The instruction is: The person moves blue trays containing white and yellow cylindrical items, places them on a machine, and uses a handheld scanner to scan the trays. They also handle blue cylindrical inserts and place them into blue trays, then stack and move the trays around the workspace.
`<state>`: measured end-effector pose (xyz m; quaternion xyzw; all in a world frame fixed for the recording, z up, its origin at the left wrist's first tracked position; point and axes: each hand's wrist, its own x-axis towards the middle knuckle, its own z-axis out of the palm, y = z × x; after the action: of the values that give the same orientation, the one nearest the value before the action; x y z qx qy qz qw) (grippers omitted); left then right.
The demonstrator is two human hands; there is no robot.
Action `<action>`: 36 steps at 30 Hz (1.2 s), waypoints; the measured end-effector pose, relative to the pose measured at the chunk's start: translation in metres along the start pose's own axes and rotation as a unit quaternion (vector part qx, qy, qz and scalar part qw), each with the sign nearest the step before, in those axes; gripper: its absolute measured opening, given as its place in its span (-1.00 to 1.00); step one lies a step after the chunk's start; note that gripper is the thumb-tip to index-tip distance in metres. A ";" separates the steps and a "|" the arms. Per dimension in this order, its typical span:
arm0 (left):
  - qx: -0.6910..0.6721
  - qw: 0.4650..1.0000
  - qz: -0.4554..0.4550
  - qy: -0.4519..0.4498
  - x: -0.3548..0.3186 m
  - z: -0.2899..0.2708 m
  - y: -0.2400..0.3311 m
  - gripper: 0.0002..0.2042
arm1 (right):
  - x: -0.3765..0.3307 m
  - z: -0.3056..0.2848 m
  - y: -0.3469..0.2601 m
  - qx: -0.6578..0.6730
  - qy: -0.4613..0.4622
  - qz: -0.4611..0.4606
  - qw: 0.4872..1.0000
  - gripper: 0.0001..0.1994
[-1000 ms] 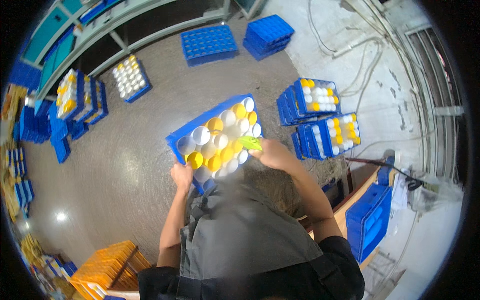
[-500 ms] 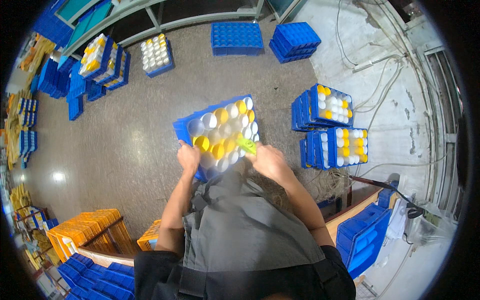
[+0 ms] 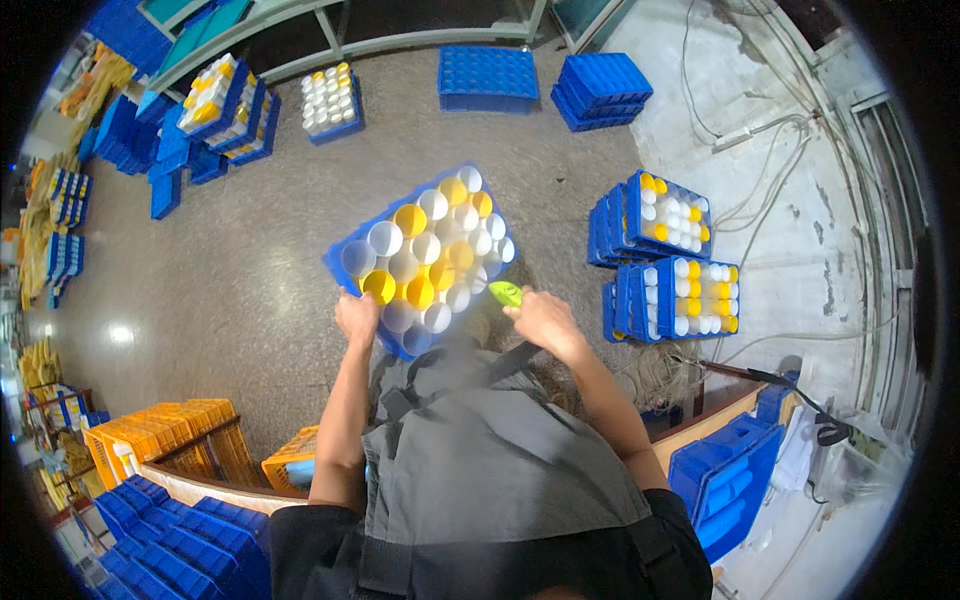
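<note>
In front of my body is a blue tray [image 3: 345, 240] packed with white and yellow open-topped tubes [image 3: 410, 220]; it is tilted so the tubes' round mouths face me. My left hand [image 3: 357, 317] is closed on the tray's near left edge. Off the tray's near right side, my right hand [image 3: 545, 322] grips a small lime-green tool [image 3: 507, 293], too little of which shows to tell its kind. The tool's tip lies beside the tubes at that edge. The tray's underside is hidden.
Stacked tube-filled blue trays [image 3: 700, 298] stand at right by the white wall. More filled trays [image 3: 220, 105] sit far left, and blue trays [image 3: 488, 78] lie at the back. Orange crates [image 3: 190, 435] are near left; coiled rope [image 3: 655, 375] lies near right.
The tray has shifted left with my left hand and turned a little. My right hand's tool, which overlapped the tubes before, is now off to their right.
</note>
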<state>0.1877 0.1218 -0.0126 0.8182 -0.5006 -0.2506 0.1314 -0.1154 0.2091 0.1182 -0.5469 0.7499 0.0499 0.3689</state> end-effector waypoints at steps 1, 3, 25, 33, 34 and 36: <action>-0.003 1.000 -0.011 -0.002 -0.001 -0.004 -0.006 -0.52 | 0.004 -0.004 0.004 0.001 0.008 0.014 1.000 -0.59; -0.012 1.000 -0.021 -0.002 0.000 -0.011 -0.017 -0.57 | 0.015 -0.011 0.011 -0.002 0.020 0.025 0.999 -0.59; -0.179 0.981 -0.067 0.030 0.174 -0.106 -0.162 -0.72 | 0.177 -0.023 -0.161 0.034 -0.077 0.113 0.990 -0.51; -0.195 0.965 -0.173 0.025 0.262 -0.145 -0.197 -0.66 | 0.200 -0.010 -0.312 -0.049 -0.180 0.046 0.981 -0.53; -0.198 0.962 -0.184 0.032 0.272 -0.147 -0.203 -0.65 | 0.201 -0.006 -0.330 -0.052 -0.196 0.020 0.979 -0.54; -0.163 0.958 -0.233 0.035 0.292 -0.151 -0.214 -0.61 | 0.207 0.002 -0.367 -0.077 -0.231 0.007 0.970 -0.55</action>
<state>0.5396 -0.0422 -0.0670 0.8876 -0.2440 -0.3238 0.2184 0.1729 -0.0981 0.1113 -0.5420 0.6423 0.2352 0.4882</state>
